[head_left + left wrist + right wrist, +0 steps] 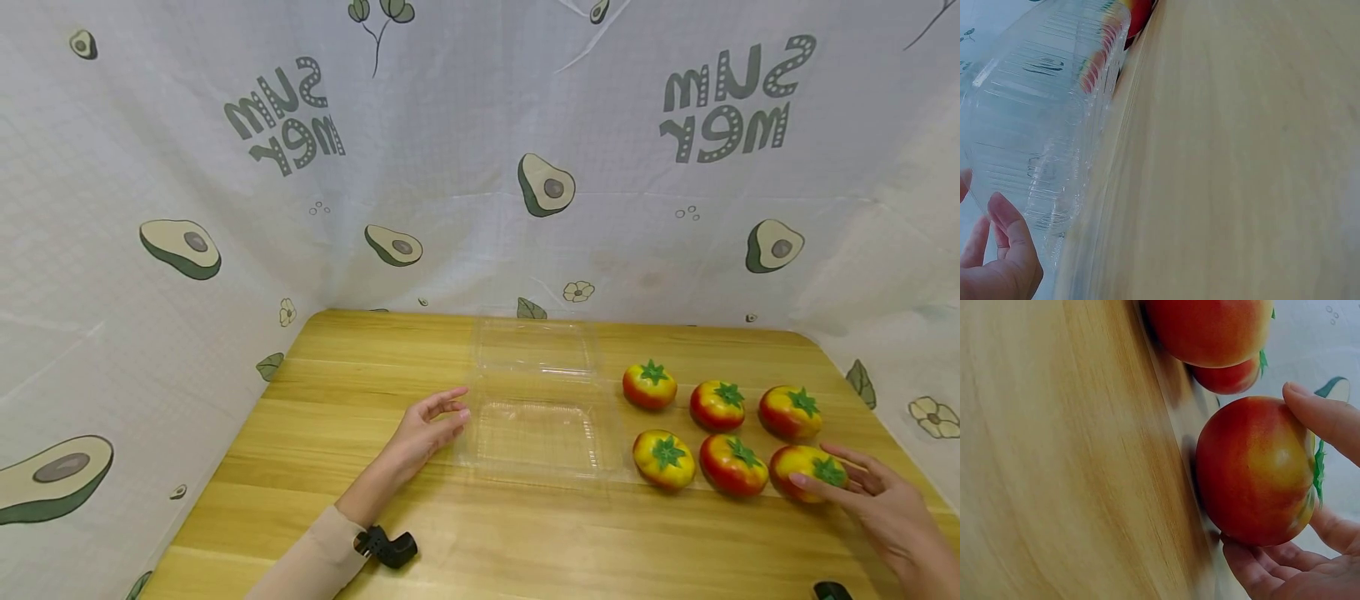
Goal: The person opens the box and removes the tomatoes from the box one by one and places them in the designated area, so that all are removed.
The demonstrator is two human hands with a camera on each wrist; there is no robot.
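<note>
An open clear plastic clamshell box [538, 425] lies in the middle of the wooden table [360, 375]. My left hand [452, 410] hovers at its left edge with relaxed fingers, holding nothing; in the left wrist view those fingers [1007, 228] sit just beside the box wall [1041, 125]. Several red-yellow tomatoes with green tops stand in two rows on the right. My right hand [817, 467] spreads over the front right tomato [791, 461]. In the right wrist view one finger [1322, 415] touches the top of that tomato [1241, 462] while it rests on the table.
The other tomatoes [732, 463] stand close beside the touched one. A white cloth printed with avocados [545, 185] walls the table at the back and both sides. Bare wood shows to the left of the box and along the front edge.
</note>
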